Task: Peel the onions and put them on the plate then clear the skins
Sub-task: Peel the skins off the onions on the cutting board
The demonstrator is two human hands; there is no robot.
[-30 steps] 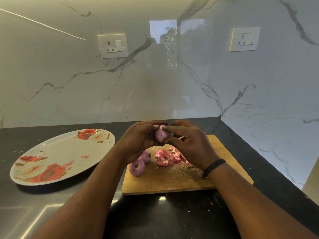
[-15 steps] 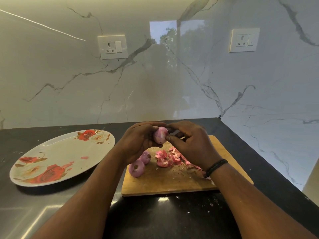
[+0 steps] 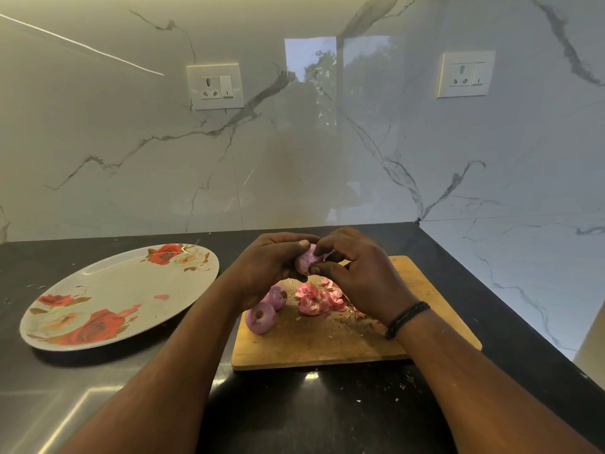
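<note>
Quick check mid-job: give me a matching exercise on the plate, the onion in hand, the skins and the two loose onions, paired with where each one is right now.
Things:
1. plate
2. held onion
3. skins
4. two loose onions

Places:
A. piled in the middle of the cutting board
B. on the counter, left of the board
C. between the left hand and right hand, above the board
D. at the board's left edge

Pairs: 1-B, 2-C, 3-A, 4-D

Glossy marble wall (image 3: 327, 142), perhaps window-lit
</note>
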